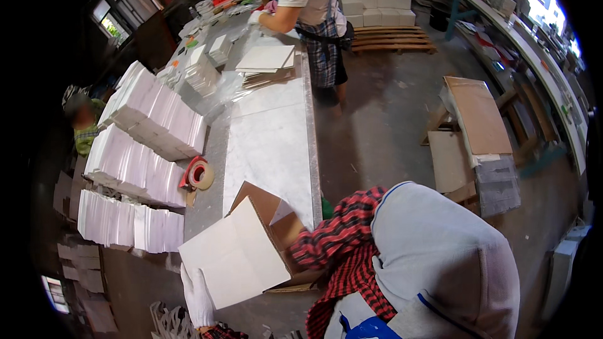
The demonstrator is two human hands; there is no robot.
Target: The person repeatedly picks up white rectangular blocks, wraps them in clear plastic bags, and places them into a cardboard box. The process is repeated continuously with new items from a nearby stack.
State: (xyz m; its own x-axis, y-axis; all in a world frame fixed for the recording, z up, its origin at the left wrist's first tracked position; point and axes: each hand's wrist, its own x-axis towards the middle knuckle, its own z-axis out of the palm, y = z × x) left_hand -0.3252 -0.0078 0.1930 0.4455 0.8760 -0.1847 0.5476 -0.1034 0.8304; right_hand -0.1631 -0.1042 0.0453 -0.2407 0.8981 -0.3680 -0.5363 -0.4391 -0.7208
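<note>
A cardboard box [242, 257], white outside and brown inside, stands tilted at the near end of the table with its flaps raised. At its lower left edge is my left hand [198, 298] in a white glove. One finger lies over the white face and others run along the outer edge, gripping it. My right arm, in a red and black plaid sleeve, reaches into the box's opening; the right hand itself is hidden by the box. Left of the box sit tall stacks of thin white pieces [151, 110] and a roll of tape [201, 176] on a red dispenser.
The long table [270, 141] has flat white sheets [267, 58] farther up. A co-worker [311, 0] in an apron stands at its far right side; another person [83, 122] is at the left. White blocks [377, 0] sit on a pallet [392, 39]. Cardboard-covered furniture [477, 116] stands right.
</note>
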